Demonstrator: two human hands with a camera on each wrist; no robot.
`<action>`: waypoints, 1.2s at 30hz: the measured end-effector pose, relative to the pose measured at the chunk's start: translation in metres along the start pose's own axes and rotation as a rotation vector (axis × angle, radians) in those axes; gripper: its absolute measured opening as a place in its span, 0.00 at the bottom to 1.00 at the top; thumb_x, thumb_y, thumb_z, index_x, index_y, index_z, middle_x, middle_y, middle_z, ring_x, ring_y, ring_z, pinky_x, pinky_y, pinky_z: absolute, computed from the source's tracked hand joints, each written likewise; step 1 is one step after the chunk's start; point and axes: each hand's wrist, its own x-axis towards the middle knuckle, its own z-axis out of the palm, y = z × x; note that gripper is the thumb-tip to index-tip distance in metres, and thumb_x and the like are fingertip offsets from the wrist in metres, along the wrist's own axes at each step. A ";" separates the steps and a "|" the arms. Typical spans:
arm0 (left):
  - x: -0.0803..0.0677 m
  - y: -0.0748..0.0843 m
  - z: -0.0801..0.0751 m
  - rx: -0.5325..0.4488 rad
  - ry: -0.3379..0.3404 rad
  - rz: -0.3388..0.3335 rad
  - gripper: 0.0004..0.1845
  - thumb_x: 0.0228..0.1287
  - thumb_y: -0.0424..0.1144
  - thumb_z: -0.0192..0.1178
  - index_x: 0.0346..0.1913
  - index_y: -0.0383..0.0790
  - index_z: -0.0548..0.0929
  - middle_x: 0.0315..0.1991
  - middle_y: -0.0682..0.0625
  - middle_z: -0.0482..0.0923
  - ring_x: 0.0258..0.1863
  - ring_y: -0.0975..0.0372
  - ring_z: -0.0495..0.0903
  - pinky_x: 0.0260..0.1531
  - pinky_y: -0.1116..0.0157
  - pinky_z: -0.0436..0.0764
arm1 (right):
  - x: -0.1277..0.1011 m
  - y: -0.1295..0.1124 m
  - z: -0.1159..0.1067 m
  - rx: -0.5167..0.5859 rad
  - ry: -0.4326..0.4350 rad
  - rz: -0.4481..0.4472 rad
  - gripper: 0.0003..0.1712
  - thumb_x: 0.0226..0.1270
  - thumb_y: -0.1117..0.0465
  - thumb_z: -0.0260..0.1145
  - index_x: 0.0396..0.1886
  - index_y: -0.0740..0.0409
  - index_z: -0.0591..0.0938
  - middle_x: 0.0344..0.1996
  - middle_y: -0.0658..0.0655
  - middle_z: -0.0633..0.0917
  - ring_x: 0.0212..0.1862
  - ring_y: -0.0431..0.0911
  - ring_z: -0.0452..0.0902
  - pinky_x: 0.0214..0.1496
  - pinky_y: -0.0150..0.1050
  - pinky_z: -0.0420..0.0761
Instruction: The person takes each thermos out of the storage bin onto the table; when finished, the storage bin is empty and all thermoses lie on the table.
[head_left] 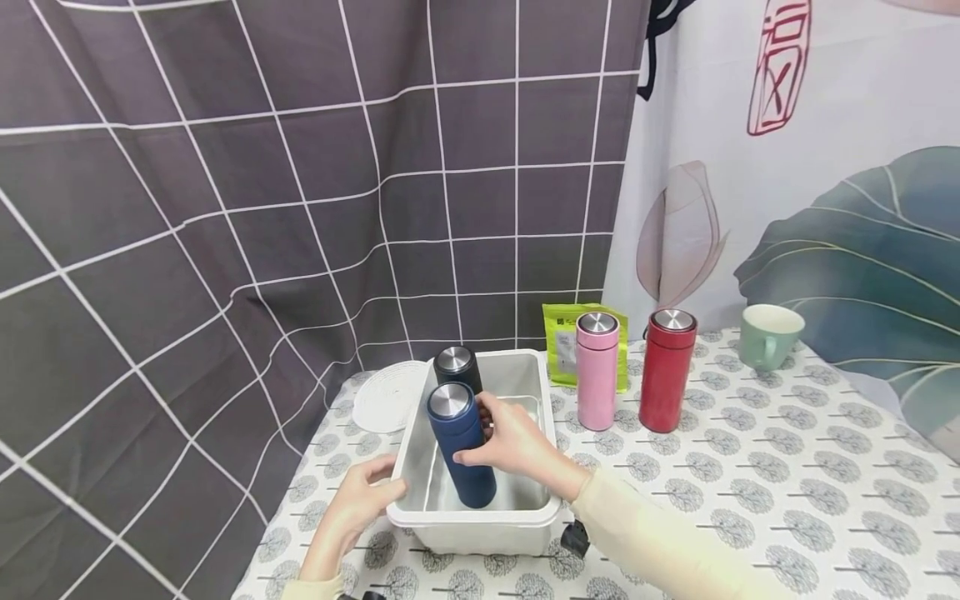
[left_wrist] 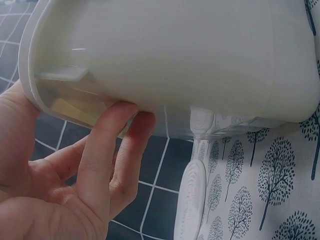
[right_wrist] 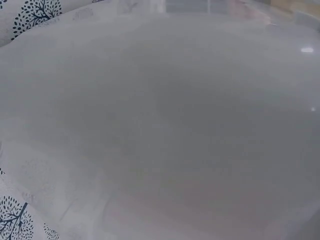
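A white plastic bin [head_left: 480, 518] stands on the table, holding a dark blue thermos bottle [head_left: 471, 483] and a black thermos bottle [head_left: 456, 364] behind it, both with silver lid tops. My right hand [head_left: 513, 433] grips the blue bottle's upper part from the right, thumb on the near side. The bottle leans, its lower end inside the bin. At the bin's left side, my left hand [head_left: 365, 496] holds the rim. In the left wrist view, that hand's fingers [left_wrist: 97, 155] press on the outer wall [left_wrist: 175, 60]. The bin's wall [right_wrist: 165, 115] fills most of the right wrist view.
Right of the bin stand a pink thermos [head_left: 597, 375] and a red thermos [head_left: 667, 375]. A green pouch [head_left: 562, 346] is behind the pink one, and a mint green mug [head_left: 765, 337] sits farther right. A white round mat [head_left: 382, 404] lies left of the bin.
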 end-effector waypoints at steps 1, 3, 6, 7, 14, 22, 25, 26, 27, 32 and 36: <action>0.000 0.000 0.000 -0.006 -0.001 0.002 0.28 0.50 0.27 0.60 0.58 0.23 0.76 0.54 0.29 0.78 0.45 0.48 0.84 0.44 0.56 0.88 | 0.000 0.000 0.000 0.004 0.000 -0.002 0.35 0.41 0.52 0.81 0.49 0.57 0.77 0.38 0.52 0.87 0.39 0.42 0.82 0.42 0.36 0.85; 0.001 -0.001 0.000 -0.009 -0.001 0.004 0.28 0.50 0.27 0.59 0.58 0.23 0.76 0.54 0.29 0.79 0.45 0.48 0.84 0.44 0.56 0.87 | 0.000 0.000 0.000 0.018 0.000 -0.002 0.35 0.41 0.53 0.81 0.50 0.58 0.77 0.39 0.52 0.87 0.40 0.42 0.83 0.43 0.35 0.85; 0.000 -0.001 0.000 0.008 -0.001 0.006 0.28 0.50 0.28 0.60 0.58 0.23 0.76 0.55 0.29 0.78 0.47 0.47 0.84 0.45 0.55 0.87 | 0.000 0.001 0.000 0.050 0.010 -0.003 0.36 0.41 0.53 0.81 0.51 0.59 0.77 0.39 0.53 0.87 0.41 0.43 0.83 0.43 0.36 0.86; 0.000 -0.001 0.000 0.014 -0.001 0.003 0.28 0.50 0.28 0.60 0.58 0.23 0.76 0.55 0.28 0.78 0.47 0.46 0.84 0.45 0.55 0.87 | -0.001 0.001 0.000 0.065 0.017 0.002 0.36 0.41 0.53 0.81 0.52 0.59 0.77 0.39 0.53 0.87 0.41 0.44 0.84 0.44 0.36 0.86; -0.001 -0.004 0.003 0.024 -0.004 -0.008 0.29 0.50 0.28 0.60 0.59 0.23 0.75 0.56 0.28 0.77 0.49 0.45 0.83 0.46 0.54 0.87 | -0.008 0.000 -0.006 0.152 0.053 0.000 0.34 0.44 0.52 0.80 0.52 0.56 0.77 0.42 0.52 0.87 0.43 0.45 0.85 0.46 0.36 0.87; 0.000 -0.004 0.001 0.000 -0.014 0.000 0.29 0.50 0.28 0.59 0.59 0.22 0.75 0.55 0.28 0.78 0.48 0.45 0.83 0.46 0.55 0.87 | -0.012 -0.012 -0.021 0.178 0.127 -0.022 0.30 0.44 0.57 0.80 0.48 0.56 0.79 0.39 0.52 0.86 0.41 0.47 0.86 0.45 0.33 0.87; 0.000 -0.004 0.001 0.004 -0.005 -0.001 0.28 0.50 0.28 0.60 0.59 0.23 0.75 0.55 0.28 0.78 0.48 0.46 0.83 0.46 0.54 0.87 | -0.012 -0.017 -0.028 0.169 0.144 -0.016 0.30 0.43 0.56 0.81 0.48 0.54 0.79 0.38 0.51 0.87 0.40 0.45 0.86 0.45 0.35 0.87; 0.000 -0.004 0.001 0.005 -0.004 -0.001 0.28 0.50 0.28 0.60 0.59 0.23 0.75 0.55 0.28 0.78 0.48 0.46 0.84 0.46 0.55 0.87 | -0.012 -0.019 -0.031 0.167 0.146 -0.013 0.31 0.43 0.55 0.81 0.49 0.54 0.79 0.38 0.51 0.87 0.40 0.44 0.86 0.45 0.37 0.87; 0.000 -0.004 0.001 0.001 -0.005 -0.002 0.28 0.51 0.28 0.60 0.59 0.23 0.75 0.55 0.28 0.78 0.48 0.45 0.83 0.46 0.54 0.87 | -0.012 -0.020 -0.033 0.166 0.149 -0.008 0.32 0.43 0.55 0.81 0.50 0.54 0.79 0.38 0.50 0.87 0.40 0.43 0.86 0.46 0.38 0.88; 0.000 -0.003 -0.001 0.004 -0.007 0.003 0.28 0.51 0.29 0.60 0.59 0.23 0.75 0.55 0.29 0.78 0.47 0.46 0.84 0.46 0.55 0.87 | -0.015 -0.027 -0.043 0.142 0.167 -0.018 0.34 0.42 0.53 0.81 0.51 0.54 0.79 0.39 0.49 0.87 0.39 0.40 0.85 0.45 0.36 0.87; 0.000 -0.002 -0.002 -0.008 -0.017 0.009 0.28 0.51 0.28 0.60 0.59 0.22 0.75 0.55 0.28 0.78 0.46 0.47 0.84 0.45 0.55 0.87 | -0.017 -0.031 -0.049 0.133 0.180 -0.040 0.32 0.43 0.53 0.81 0.50 0.52 0.80 0.39 0.48 0.88 0.40 0.39 0.85 0.45 0.32 0.86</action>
